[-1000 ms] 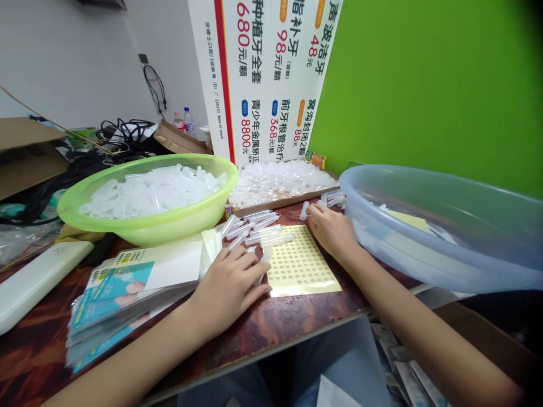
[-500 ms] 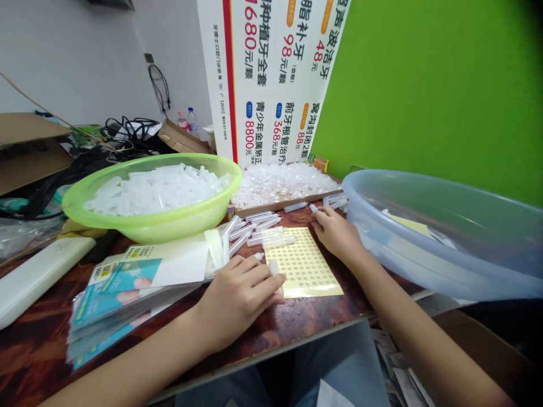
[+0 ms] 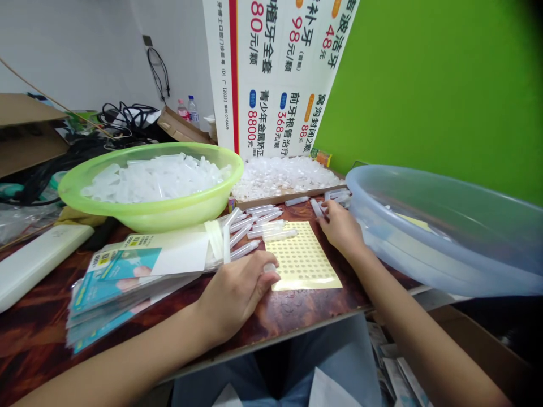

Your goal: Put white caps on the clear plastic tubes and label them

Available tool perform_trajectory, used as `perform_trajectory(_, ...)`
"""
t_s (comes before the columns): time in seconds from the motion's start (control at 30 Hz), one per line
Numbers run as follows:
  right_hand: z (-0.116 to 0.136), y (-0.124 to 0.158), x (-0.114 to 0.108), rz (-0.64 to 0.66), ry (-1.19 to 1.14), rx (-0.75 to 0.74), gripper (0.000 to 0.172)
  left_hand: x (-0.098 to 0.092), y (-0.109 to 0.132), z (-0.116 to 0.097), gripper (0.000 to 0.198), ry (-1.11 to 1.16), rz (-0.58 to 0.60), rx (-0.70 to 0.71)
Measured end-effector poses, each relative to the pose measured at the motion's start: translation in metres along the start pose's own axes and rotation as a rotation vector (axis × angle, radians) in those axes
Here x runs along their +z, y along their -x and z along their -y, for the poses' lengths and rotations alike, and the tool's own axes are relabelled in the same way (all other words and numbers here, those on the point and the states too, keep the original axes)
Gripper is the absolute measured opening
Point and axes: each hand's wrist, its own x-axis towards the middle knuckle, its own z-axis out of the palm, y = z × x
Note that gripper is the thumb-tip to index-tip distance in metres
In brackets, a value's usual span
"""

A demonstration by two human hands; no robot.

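My left hand (image 3: pixel 237 291) rests on the brown table, fingers curled around a small clear plastic tube (image 3: pixel 268 267) at the left edge of a yellow sticker sheet (image 3: pixel 303 257). Farther back, my right hand (image 3: pixel 339 227) lies by the sheet's far right corner, fingertips pinched on another clear tube (image 3: pixel 316 207). Several more tubes (image 3: pixel 254 221) lie in a row just behind the sheet.
A green bowl (image 3: pixel 148 212) full of tubes stands at the left. A big bluish basin (image 3: pixel 445 226) fills the right side. A cardboard tray of clear caps (image 3: pixel 284 176) sits behind, under a printed poster (image 3: pixel 280 73). Bagged leaflets (image 3: pixel 127 271) lie at front left.
My left hand slid right and closed on a tube at the sheet's edge. My right hand shifted slightly right, still on a tube near the basin. The view has tilted a little.
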Motion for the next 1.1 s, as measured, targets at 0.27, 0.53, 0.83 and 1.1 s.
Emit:
perform_trajectory(0.27,0.027,0.061,-0.038,0.236,-0.414,-0.425,0.009,-0.006,-0.005,-0.002,0.024,-0.033,-0.058,0.056)
perform_trajectory(0.53,0.026,0.099,-0.047,0.494,-0.387,-0.558,0.011,-0.001,-0.009,-0.007,0.035,0.039,0.104,-0.069)
perform_trajectory(0.83,0.032,0.106,-0.038,0.426,-0.295,-0.543,0.012,0.003,-0.007,-0.007,0.030,0.254,0.156,-0.277)
perform_trajectory(1.1,0.036,0.100,-0.038,0.456,-0.247,-0.512,0.007,0.007,-0.008,-0.007,0.030,0.240,0.194,-0.305)
